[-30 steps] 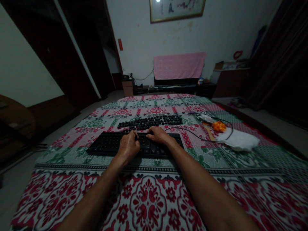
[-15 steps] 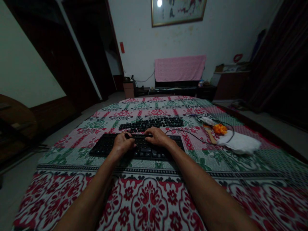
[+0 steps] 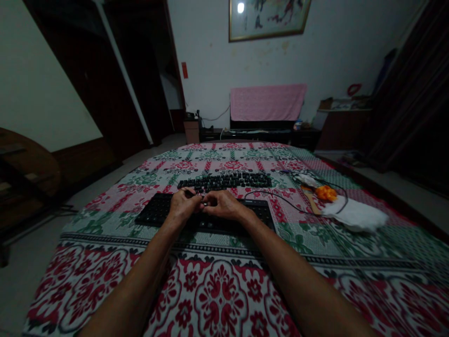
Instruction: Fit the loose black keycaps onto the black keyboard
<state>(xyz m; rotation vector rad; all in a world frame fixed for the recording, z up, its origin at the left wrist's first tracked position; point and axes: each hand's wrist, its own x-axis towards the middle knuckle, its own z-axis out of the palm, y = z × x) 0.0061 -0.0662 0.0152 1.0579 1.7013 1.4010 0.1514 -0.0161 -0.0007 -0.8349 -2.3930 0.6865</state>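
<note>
The patterned tablecloth (image 3: pixel 220 299) lies under everything; on it the black keyboard (image 3: pixel 154 213) sits beneath the hands, much as it did half a second ago; loose black keycaps (image 3: pixel 231 180) lie in a band just beyond it; the right hand (image 3: pixel 224 205) and left hand (image 3: pixel 180 206), apart then, have now met fingertip to fingertip over its middle, so the work seems to have become a joint one at one spot; both hands' fingers are curled, but what they grip I cannot tell.
</note>
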